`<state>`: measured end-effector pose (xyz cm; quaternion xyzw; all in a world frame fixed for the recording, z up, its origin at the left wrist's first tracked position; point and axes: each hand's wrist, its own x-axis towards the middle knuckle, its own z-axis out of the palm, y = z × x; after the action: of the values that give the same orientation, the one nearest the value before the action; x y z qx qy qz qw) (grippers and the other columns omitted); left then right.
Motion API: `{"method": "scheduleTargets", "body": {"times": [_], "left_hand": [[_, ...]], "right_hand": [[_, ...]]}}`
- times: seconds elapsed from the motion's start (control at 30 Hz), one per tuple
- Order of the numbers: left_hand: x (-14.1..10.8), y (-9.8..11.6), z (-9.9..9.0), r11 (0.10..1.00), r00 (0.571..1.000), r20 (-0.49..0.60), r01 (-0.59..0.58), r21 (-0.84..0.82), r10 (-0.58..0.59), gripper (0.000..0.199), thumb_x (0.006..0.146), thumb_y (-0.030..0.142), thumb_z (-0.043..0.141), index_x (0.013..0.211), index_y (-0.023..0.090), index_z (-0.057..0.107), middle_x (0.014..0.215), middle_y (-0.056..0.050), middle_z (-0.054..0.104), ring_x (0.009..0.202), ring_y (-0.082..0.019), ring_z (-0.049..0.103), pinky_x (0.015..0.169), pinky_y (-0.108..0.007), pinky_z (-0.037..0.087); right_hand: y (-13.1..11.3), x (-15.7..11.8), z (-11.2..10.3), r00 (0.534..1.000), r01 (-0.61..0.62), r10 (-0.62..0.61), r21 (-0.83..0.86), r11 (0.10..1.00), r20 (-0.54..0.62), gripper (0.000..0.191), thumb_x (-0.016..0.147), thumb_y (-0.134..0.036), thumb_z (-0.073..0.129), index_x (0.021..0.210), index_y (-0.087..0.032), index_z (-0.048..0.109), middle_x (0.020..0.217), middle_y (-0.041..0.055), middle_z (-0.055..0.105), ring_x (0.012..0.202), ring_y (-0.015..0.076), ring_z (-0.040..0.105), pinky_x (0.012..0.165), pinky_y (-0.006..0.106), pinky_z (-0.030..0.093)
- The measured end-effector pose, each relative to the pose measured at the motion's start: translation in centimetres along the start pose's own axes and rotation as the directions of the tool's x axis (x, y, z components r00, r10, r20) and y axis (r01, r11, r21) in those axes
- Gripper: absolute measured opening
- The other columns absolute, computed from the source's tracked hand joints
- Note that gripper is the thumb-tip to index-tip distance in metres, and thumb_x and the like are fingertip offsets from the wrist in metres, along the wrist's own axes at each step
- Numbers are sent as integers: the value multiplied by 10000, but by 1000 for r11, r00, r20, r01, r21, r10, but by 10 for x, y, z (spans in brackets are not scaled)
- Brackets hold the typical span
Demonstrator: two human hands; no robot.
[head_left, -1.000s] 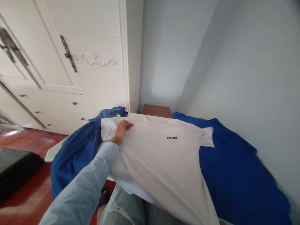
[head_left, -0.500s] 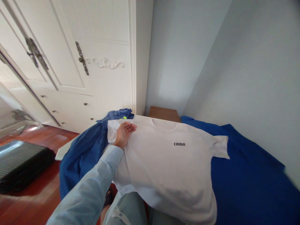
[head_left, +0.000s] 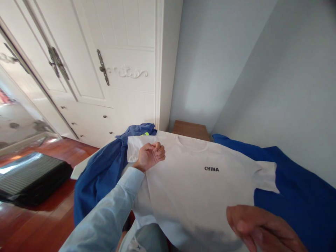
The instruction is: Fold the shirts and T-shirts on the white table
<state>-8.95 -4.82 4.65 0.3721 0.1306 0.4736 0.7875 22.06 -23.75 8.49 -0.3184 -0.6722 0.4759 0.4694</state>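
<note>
A white T-shirt (head_left: pixel 183 189) with the black word CHINA (head_left: pixel 211 169) on its chest lies spread out, neckline at the far side. My left hand (head_left: pixel 151 155) is over its left shoulder area, palm turned up and fingers curled in, with nothing visible in them. At the lower right, my right hand (head_left: pixel 259 224) is in front of the shirt's right side. Its fingers are bent together, and whether they pinch any fabric is hidden. Blue cloth (head_left: pixel 296 199) lies under and beyond the right sleeve. A blue garment (head_left: pixel 102 178) hangs over the left edge.
A white wardrobe (head_left: pixel 131 94) with metal handles stands behind on the left. Beside it, a brown wooden box-like piece (head_left: pixel 191 129) sits against the grey wall (head_left: pixel 215 63). A black ribbed case (head_left: pixel 34 178) lies on the reddish wooden floor (head_left: pixel 52 227).
My right hand has come into view at the lower right. My left hand has curled its previously extended fingers. The camera view has turned slightly left; the shirt still lies spread.
</note>
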Motion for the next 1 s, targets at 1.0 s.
{"method": "scheduleTargets", "body": {"times": [1.0], "left_hand": [[14,-12,-5,867,976,-191,185,462,-106,212,764,357,661,745,167,569,676,-17,583,582,-122,528,595,-261,427]], "right_hand": [[132,129,-53,945,-311,290,-141,940,-150,361,691,-509,737,783,-169,657,684,20,611,600,136,518,575,272,398]]}}
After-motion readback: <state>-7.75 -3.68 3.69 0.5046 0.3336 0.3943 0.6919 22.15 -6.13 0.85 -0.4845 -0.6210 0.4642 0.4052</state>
